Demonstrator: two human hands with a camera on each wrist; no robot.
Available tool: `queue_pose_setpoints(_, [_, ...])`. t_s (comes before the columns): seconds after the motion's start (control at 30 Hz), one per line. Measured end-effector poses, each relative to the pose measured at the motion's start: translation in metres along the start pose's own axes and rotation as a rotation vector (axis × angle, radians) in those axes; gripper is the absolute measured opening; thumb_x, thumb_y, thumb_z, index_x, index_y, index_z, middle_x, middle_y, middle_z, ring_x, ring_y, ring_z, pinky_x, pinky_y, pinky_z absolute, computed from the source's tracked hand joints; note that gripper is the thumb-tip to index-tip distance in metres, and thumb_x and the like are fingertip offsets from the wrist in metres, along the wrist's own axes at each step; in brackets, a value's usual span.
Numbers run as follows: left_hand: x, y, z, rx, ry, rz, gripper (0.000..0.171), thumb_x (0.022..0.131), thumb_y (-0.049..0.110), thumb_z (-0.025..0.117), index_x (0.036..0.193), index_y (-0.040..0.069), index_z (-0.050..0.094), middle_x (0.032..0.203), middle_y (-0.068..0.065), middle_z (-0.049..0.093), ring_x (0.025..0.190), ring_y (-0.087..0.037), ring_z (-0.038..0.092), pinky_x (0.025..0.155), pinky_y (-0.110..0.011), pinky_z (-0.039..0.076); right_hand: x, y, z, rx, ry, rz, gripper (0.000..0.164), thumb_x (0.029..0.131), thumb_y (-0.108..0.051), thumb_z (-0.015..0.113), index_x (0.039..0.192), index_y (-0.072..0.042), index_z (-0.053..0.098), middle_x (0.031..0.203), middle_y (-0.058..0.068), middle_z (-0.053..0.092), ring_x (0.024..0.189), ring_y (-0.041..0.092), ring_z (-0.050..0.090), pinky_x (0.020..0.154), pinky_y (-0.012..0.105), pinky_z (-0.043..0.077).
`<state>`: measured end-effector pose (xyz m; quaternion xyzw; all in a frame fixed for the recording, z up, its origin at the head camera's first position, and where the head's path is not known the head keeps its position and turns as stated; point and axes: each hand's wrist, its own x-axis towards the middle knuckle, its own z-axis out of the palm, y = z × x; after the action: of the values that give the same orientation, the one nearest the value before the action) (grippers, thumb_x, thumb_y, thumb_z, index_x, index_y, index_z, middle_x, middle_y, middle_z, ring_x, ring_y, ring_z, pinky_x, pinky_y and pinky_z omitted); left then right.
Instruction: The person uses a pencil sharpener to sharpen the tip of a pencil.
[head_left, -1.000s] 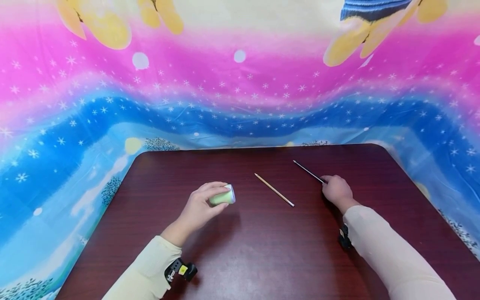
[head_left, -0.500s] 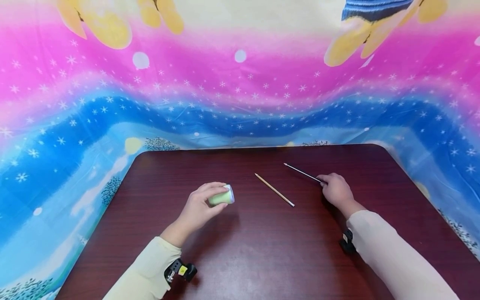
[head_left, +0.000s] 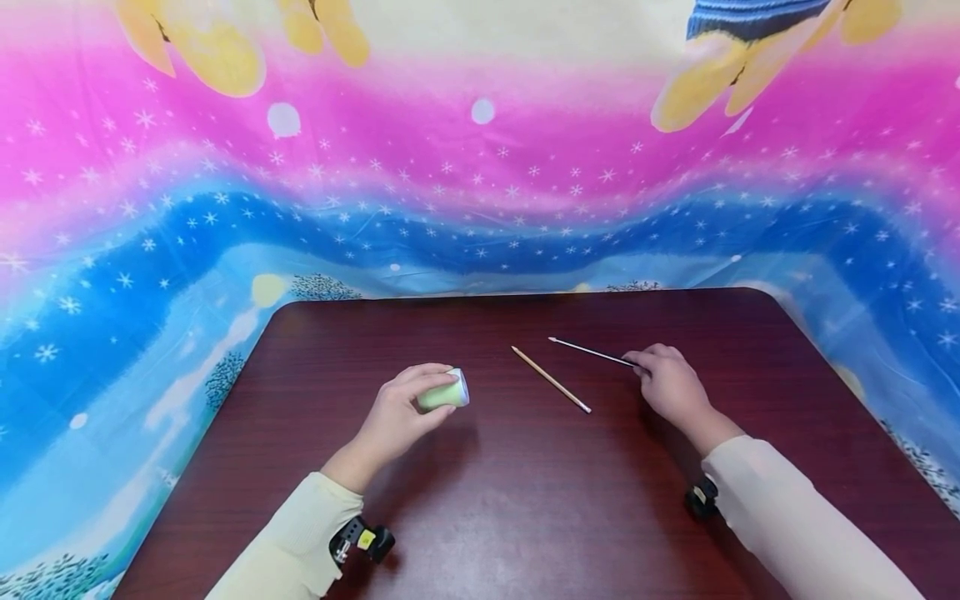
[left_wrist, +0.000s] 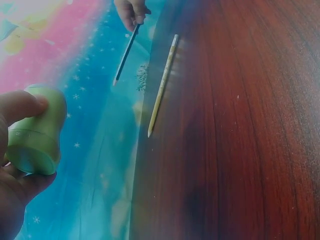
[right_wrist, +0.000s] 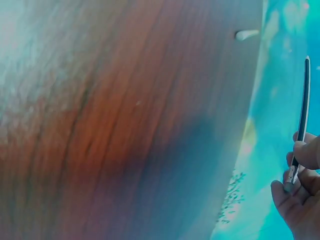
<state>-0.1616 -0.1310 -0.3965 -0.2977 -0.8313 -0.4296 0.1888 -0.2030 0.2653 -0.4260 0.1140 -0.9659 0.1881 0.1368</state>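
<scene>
My left hand (head_left: 393, 421) grips a small light-green cylinder (head_left: 444, 393) above the table, thumb below and fingers over it. In the left wrist view this green cylinder (left_wrist: 42, 122) has a narrowed waist and a seam; its exact kind is unclear. On the right, my right hand (head_left: 673, 387) pinches a dark pencil (head_left: 588, 350) near its rear end, and the pale tip points left. The right wrist view shows the dark pencil (right_wrist: 303, 107) between thumb and fingers. Between both hands a yellow pencil (head_left: 551, 380) lies slantwise on the table, touched by neither.
The dark reddish-brown wooden table (head_left: 510, 517) has rounded far corners. A colourful cloth (head_left: 480, 200) with snowflakes hangs behind and beside it. Black wrist cameras sit on both sleeves, the left camera (head_left: 367, 540) and the right camera (head_left: 702, 498).
The dark pencil has swung so its tip moved left and slightly nearer, toward the yellow pencil. My right hand shifted slightly left. The left hand and green cylinder stayed almost still.
</scene>
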Motion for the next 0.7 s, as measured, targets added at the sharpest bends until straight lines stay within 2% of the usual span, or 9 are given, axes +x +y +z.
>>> queue_pose_setpoints(0.23, [-0.001, 0.001, -0.002, 0.003, -0.008, -0.011, 0.037, 0.070, -0.003, 0.081, 0.106, 0.006, 0.073, 0.115, -0.009, 0.066, 0.105, -0.027, 0.062, 0.073, -0.031, 0.056, -0.004, -0.015, -0.005, 0.004, 0.049, -0.078, 0.025, 0.087, 0.004, 0.061, 0.109, -0.003, 0.071, 0.095, 0.015, 0.063, 0.090, 0.032, 0.054, 0.072, 0.049, 0.049])
queue_pose_setpoints(0.7, [-0.001, -0.001, 0.000, 0.005, -0.036, -0.033, 0.036, 0.073, -0.001, 0.081, 0.107, 0.006, 0.073, 0.117, -0.009, 0.065, 0.106, -0.027, 0.061, 0.072, -0.030, 0.056, -0.013, -0.043, -0.013, 0.000, 0.076, -0.179, 0.024, 0.084, 0.005, 0.066, 0.105, -0.006, 0.073, 0.090, 0.009, 0.062, 0.087, 0.027, 0.053, 0.071, 0.043, 0.049])
